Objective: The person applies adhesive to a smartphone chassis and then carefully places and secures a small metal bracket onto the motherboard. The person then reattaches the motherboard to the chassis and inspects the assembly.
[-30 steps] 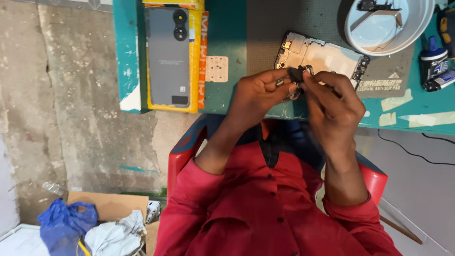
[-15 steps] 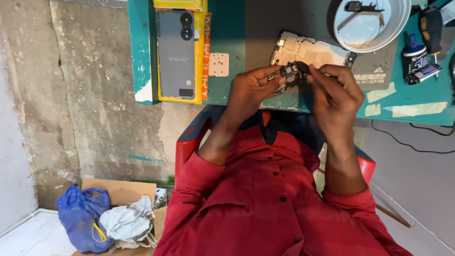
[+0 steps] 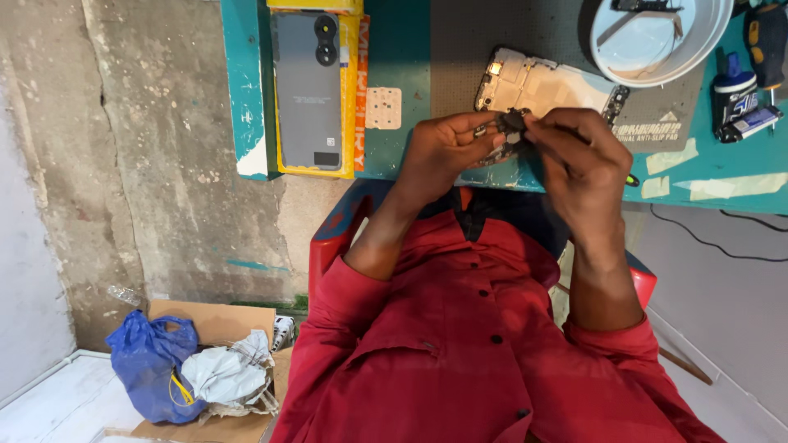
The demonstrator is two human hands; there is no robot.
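Note:
My left hand [image 3: 447, 152] and my right hand [image 3: 579, 156] meet over the table's near edge and pinch one small dark phone part [image 3: 512, 123] between their fingertips. Just beyond the fingers lies an opened phone frame [image 3: 542, 82] with its pale insides up, on a grey mat [image 3: 460, 37]. To the left, a grey phone back cover [image 3: 308, 90] rests on a yellow box [image 3: 355, 90]. A small white perforated square [image 3: 383, 108] lies between box and mat.
The teal table [image 3: 246, 82] has worn paint. A white bowl [image 3: 661, 41] with small parts and a blue bottle [image 3: 733, 90] stand at right. A cardboard box [image 3: 217, 324] with a blue bag [image 3: 148, 365] sits on the floor at left. I sit on a red chair [image 3: 332, 238].
The view has shifted, so the table sits farther right and higher in frame. Both hands stay together on the small dark part, fingers slightly rearranged.

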